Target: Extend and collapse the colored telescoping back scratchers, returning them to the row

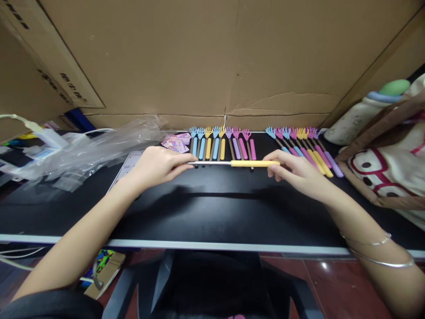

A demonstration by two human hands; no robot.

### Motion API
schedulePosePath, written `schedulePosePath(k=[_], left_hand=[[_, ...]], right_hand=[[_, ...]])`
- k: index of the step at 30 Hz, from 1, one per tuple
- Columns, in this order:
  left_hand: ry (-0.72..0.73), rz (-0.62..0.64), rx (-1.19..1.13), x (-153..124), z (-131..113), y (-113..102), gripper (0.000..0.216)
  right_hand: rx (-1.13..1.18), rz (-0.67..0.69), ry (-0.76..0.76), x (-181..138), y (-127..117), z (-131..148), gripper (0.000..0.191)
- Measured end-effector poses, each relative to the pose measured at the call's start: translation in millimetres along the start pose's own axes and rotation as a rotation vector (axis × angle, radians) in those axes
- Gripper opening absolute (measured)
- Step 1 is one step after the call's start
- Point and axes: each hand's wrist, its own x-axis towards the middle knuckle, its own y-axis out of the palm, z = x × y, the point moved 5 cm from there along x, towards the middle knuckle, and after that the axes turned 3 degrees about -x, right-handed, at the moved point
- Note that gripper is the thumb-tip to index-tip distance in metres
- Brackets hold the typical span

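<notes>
Between my two hands, level above the black desk, is a back scratcher rod with a yellow grip and a thin metal shaft. My left hand pinches the metal end; whether a claw head is inside those fingers I cannot tell. Fingers and thumb of my right hand close on the end of the yellow grip. Just beyond the rod lies a row of back scratcher parts, with small claw heads, metal shafts and blue, yellow, purple and pink grips. To the right, a slanted group of back scratchers lies side by side.
A phone lies partly behind my left forearm. Clear plastic bags and pink printed packets are at the left. Cardboard walls the back. A bottle and a patterned bag stand at the right.
</notes>
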Motion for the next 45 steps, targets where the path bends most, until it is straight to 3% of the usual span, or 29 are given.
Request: schedulePosePath(k=[7,15,21,30,38,45], left_hand=[[0.081,-0.068,0.061,-1.6,-1.1,0.4,0.037],[0.143,-0.123,0.074,-2.5,-5.8,-1.8,0.032],[0.137,-0.088,0.092,-0.2,-12.0,1.3,0.037],[0.008,-0.049,0.058,-1.2,-3.0,-1.4,0.042],[-0.013,-0.011,0.058,-0.7,-2.1,1.3,0.043],[0.014,-0.025,0.059,-0.2,-4.1,-0.2,0.041]], right_hand=[[0.070,0.110,0.005,-1.2,9.1,-2.8,0.031],[0.234,0.176,0.121,-3.2,19.1,-12.6,0.041],[0.191,0.114,0.170,-1.7,19.3,-15.1,0.044],[-0.017,-0.074,0.060,0.8,-6.7,-6.0,0.037],[0.044,-0.049,0.114,2.7,0.4,-15.4,0.042],[-0.054,-0.017,0.124,1.0,-2.4,-13.7,0.038]])
